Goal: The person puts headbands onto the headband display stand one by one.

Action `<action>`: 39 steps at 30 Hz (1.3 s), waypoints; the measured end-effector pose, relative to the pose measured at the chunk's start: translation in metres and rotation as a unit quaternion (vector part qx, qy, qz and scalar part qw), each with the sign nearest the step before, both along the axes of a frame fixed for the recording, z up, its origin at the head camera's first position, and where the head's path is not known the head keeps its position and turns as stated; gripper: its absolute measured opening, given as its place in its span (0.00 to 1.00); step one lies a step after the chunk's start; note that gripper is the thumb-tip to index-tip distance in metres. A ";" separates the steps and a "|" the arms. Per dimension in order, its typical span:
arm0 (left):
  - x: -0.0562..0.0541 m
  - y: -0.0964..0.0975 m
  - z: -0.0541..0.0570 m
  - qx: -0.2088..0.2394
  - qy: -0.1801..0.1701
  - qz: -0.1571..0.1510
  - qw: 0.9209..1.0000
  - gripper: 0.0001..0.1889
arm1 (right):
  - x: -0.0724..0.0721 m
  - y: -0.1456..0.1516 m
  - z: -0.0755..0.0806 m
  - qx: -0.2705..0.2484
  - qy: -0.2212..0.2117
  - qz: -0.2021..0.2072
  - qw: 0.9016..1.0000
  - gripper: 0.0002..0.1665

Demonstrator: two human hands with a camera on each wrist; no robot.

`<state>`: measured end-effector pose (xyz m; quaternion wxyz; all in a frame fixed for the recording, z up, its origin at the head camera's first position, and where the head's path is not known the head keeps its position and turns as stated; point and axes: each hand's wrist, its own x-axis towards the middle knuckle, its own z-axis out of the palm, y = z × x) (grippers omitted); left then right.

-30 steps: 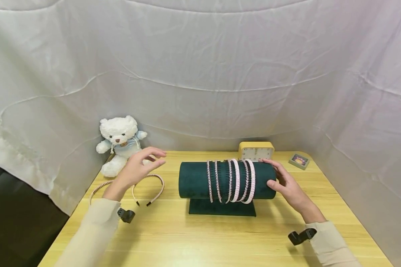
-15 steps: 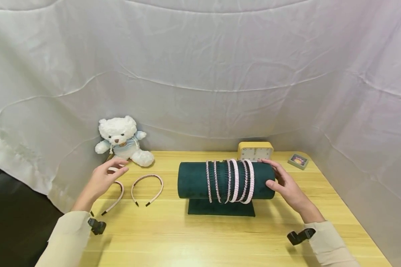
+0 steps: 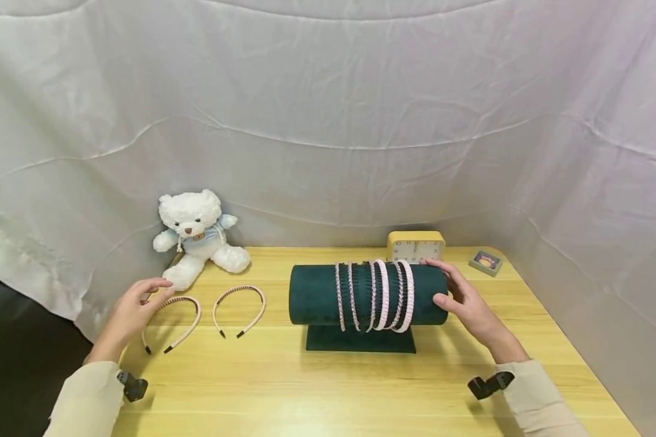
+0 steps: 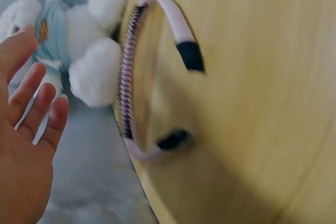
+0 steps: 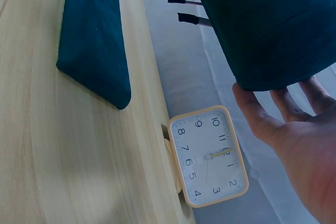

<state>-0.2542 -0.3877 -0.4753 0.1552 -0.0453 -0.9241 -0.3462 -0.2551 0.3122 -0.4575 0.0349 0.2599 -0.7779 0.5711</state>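
Observation:
My left hand (image 3: 128, 315), fingers parted and holding nothing, is over the left edge of the table beside a pink headband (image 3: 197, 318). In the left wrist view that headband (image 4: 127, 77) lies apart from the visible fingers, its tips black. A second pink headband (image 3: 263, 303) rests to its right. My right hand (image 3: 472, 312) grips the right end of a dark green, roll-shaped headband stand (image 3: 314, 294), thumb in front and fingers at the top and end. Several pink headbands (image 3: 410, 297), thin and thick, hang round the roll. The right wrist view shows fingers touching the stand's end (image 5: 273, 61).
A white teddy bear (image 3: 191, 209) in a blue top sits at the back left. Behind the stand is a yellow clock (image 3: 415, 237). A small grey box-like item (image 3: 485, 262) lies at the back right. Grey curtains (image 3: 328, 121) surround the wooden table (image 3: 306, 394).
My left hand has moved left and down, from over the loose headbands to beside the left one, uncovering both. The right hand has kept its place on the stand.

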 end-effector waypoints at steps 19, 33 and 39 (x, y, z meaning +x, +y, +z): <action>0.015 -0.039 -0.029 -0.067 -0.071 -0.001 0.995 0.23 | 0.000 0.001 0.000 0.000 -0.004 0.006 1.000 0.39; 0.017 -0.041 -0.037 -0.077 -0.112 -0.003 0.991 0.22 | 0.000 0.000 0.001 -0.006 -0.004 0.013 1.000 0.38; 0.016 -0.041 -0.038 -0.068 -0.129 -0.007 0.989 0.21 | 0.000 0.000 0.000 -0.011 -0.004 0.010 1.000 0.38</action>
